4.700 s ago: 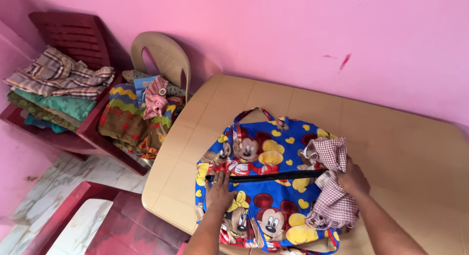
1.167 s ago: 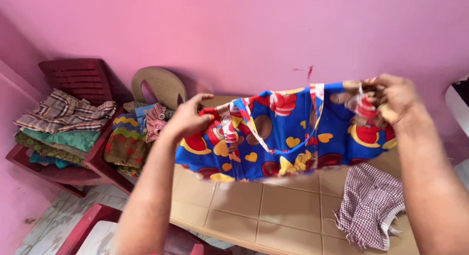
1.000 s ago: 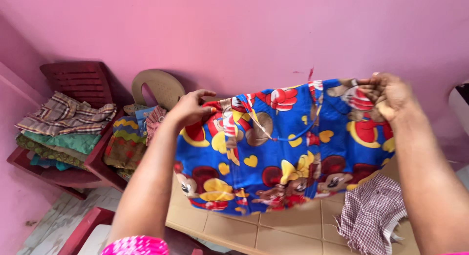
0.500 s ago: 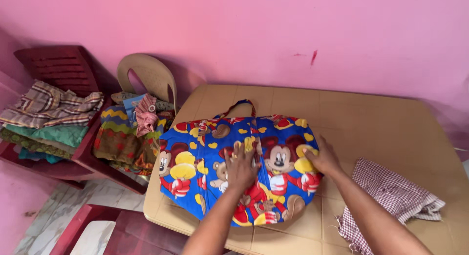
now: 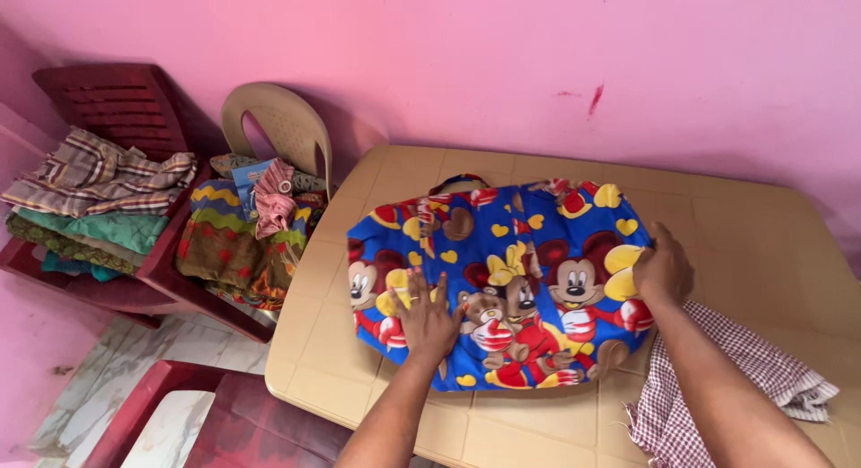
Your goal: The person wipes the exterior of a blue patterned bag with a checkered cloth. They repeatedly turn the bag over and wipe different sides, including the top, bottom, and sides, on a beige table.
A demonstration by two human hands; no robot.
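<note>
smoothing out the blue cartoon-print bag point(image 5: 502, 284) on the beige plastic table point(image 5: 744, 253) now, both hands flat on it. about a second ago that bag was up in the air, stretched between the two hands and getting shaken out or flipped; now it's lying down on the table with the printed side up and a strap loop poking out at the far edge. since half a second ago it also sits a bit further right and more spread out.

left hand point(image 5: 426, 320) is palm down with fingers apart, pressing the near left part of the bag, not gripping anything. right hand point(image 5: 662, 273) rests on the bag's right edge with fingers curled over it; can't tell if it's actually pinching the fabric or just pushing on it.

the maroon checked cloth point(image 5: 717, 387), which a few seconds back was held at the bag's zip opening, is now out of the bag, crumpled on the table just beside the right forearm.

off to the left, the beige chair point(image 5: 278, 127) and dark red chair point(image 5: 117, 100) carry piles of folded clothes, looks the same as before.
</note>
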